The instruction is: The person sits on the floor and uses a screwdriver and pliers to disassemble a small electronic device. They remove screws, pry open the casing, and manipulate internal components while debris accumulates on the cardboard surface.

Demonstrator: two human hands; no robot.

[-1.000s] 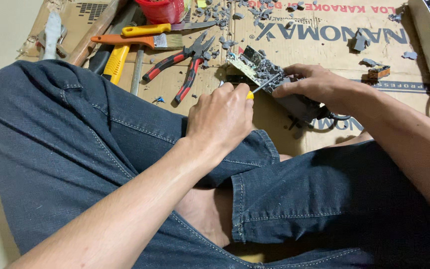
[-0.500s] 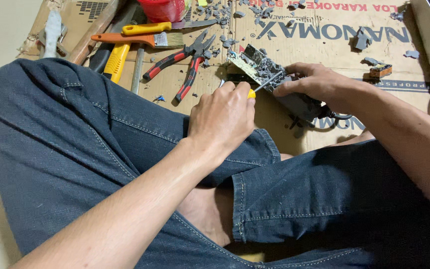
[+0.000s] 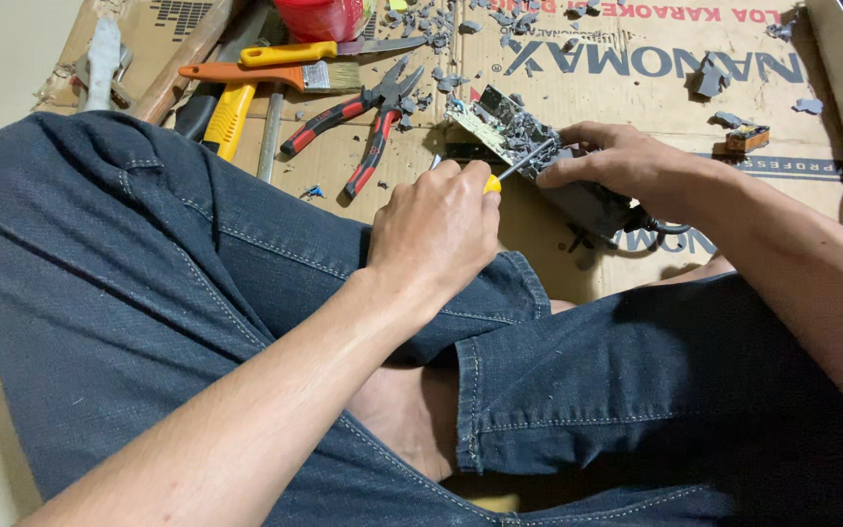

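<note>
Item: my left hand [image 3: 438, 231], fist closed around a yellow-handled screwdriver [image 3: 517, 166]; only a sliver of yellow handle shows past my knuckles, and the thin steel shaft runs up and right onto the board.

Item: my right hand [image 3: 626, 164], fingers curled over and gripping a dark grey plastic device casing [image 3: 592, 207], which rests on the cardboard just past my knee.

Item: green circuit board with grey components [image 3: 500, 125], tilted, sitting at the upper left end of the casing; screwdriver tip touching its right edge, just beside my right fingertips.

Item: flattened brown cardboard sheet with printed lettering [image 3: 597, 59], laid on the floor as the work surface; its left edge is torn and ragged.

Item: red-and-black-handled pliers [image 3: 363, 117], jaws pointing up right, lying near the board's left side but apart from it.

Item: orange-handled paintbrush [image 3: 265, 75], a yellow-handled knife [image 3: 319, 50] above it, and a yellow-handled tool [image 3: 229, 112] below, all well to the left.

Item: grey plastic fragments [image 3: 436, 20], scattered along the top of the cardboard; a small orange component [image 3: 744, 138] lies to the right.

Item: my legs in dark blue denim jeans [image 3: 148, 283], crossed, filling the near half. Open cardboard lies between pliers and my left hand.
</note>
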